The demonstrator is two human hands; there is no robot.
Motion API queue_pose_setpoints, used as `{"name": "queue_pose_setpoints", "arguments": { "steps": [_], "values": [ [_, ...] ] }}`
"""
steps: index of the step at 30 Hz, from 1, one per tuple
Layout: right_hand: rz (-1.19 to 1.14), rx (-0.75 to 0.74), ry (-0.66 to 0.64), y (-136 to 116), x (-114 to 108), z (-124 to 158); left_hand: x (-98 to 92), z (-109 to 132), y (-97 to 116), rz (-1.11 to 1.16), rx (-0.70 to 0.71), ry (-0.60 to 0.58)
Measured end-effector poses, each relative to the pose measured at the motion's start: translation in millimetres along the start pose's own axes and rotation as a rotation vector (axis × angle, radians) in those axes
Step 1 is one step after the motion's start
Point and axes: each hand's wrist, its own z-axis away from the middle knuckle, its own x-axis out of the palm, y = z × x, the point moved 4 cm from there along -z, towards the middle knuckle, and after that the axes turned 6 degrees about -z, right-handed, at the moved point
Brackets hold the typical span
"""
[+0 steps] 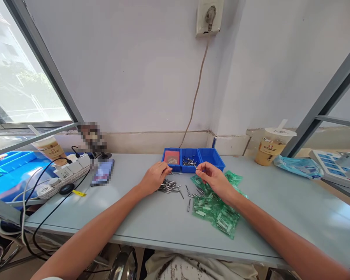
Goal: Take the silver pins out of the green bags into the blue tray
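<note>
Where pins (168, 186) lie heaped, slim silvery metal shows.

Pins (168, 187) before bins (211, 157), packets (202, 209) right of pins, cup (270, 149) farther right

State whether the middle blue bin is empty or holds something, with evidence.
The middle blue bin holds something: slim metal pieces show inside its walls.

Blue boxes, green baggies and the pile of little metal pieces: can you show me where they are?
Blue boxes (211, 156): head view, inside of the rightmost box.
Green baggies (225, 222): head view, front of the lowest baggie.
Metal pieces (168, 187): head view, middle of the pile.
</note>
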Motion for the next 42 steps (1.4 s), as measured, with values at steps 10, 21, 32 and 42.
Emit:
{"name": "queue_pose_setpoints", "arguments": {
  "steps": [10,21,32,42],
  "values": [
    [-0.07,0.022,-0.062,-3.1,5.0,1.4,2.6,0.0,-2.1,-0.014,-0.014,-0.027],
    [-0.202,0.067,-0.048,0.2,3.3,2.3,-3.1,0.9,0.1,-0.04,-0.026,0.019],
    [-0.058,0.007,-0.006,-7.0,3.5,3.6,-0.3,1.3,-2.6,-0.076,-0.005,0.038],
    [-0.008,-0.009,-0.006,-7.7,4.5,3.3,-1.2,1.5,-2.5,-0.064,0.019,0.067]
  ]
}}
